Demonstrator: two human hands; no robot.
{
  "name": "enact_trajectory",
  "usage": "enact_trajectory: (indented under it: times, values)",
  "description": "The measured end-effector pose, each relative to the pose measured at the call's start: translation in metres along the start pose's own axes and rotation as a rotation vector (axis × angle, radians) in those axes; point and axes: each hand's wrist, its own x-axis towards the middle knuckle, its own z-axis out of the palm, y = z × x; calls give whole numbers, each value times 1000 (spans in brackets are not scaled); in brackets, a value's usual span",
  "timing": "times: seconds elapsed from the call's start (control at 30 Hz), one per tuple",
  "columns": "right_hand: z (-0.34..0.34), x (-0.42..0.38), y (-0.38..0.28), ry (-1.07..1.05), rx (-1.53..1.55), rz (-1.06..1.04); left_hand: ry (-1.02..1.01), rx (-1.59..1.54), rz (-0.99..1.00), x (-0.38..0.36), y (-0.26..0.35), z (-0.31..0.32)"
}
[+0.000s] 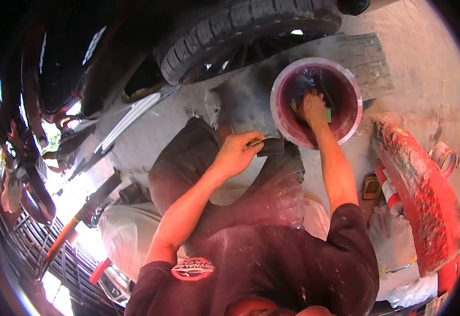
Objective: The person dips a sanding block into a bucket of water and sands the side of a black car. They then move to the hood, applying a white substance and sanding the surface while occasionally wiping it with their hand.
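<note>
Harsh daylight, fisheye view with a red tint

Strong light blows out the ground at the lower left to white glare, while the upper left and the tyre [251, 31] sink into deep shadow. A reddish cast lies over the whole frame. Heavy barrel distortion bends everything toward a dark circular vignette at the edges. The centre is fairly sharp; the rim is soft and smeared.
</note>
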Motion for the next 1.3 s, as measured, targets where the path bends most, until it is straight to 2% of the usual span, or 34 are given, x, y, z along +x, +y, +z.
enact_trajectory:
  times: [0.03,0.1,0.17,0.23,0.27,0.3,0.33,0.43,0.47,0.5,0.57,0.67,0.7,0.8,0.93,1.0,1.07,1.13,1.2,1.3]
  values:
    - [-31,-18,-13,60,54,-24,0,17,-5,6,9,-7]
    - [-54,-42,-7,33,485,-128,-1,45,-19,18,31,-16]
    - [-103,-91,-17,-510,1455,-186,-18,76,-26,36,53,-23]
    - [-116,-116,-22,-551,1515,-399,16,132,249,48,51,-11]
    - [-120,-124,-33,-489,1548,-350,36,161,400,57,49,-5]
    - [-114,-122,-33,-353,1358,-404,-17,260,495,61,49,0]
    - [-101,-115,-29,-224,1170,-443,-2,351,521,59,56,9]
    - [-84,-84,-9,-161,834,-351,119,520,534,47,81,22]
    - [-68,-66,0,-130,646,-232,170,543,548,46,83,25]
    - [-44,-46,11,-102,461,-110,121,592,519,47,73,25]
    - [28,-2,42,162,68,-141,68,591,500,52,57,25]
    - [61,31,51,160,159,67,-58,581,467,50,40,30]
    - [66,33,48,179,36,42,-103,576,463,49,38,30]
    - [46,21,30,60,91,62,-220,672,505,41,44,26]
    - [0,-23,35,267,534,41,-292,839,471,22,59,2]
    - [-54,-64,33,424,786,97,-261,890,479,12,58,-7]
    - [-117,-106,40,403,1073,42,-259,901,470,7,52,-8]
    - [-182,-148,46,312,1181,70,-286,863,440,10,36,-5]
    - [-239,-175,29,591,1350,-26,-367,937,358,18,32,4]
    - [-258,-158,32,844,1645,-171,-389,967,336,28,19,17]
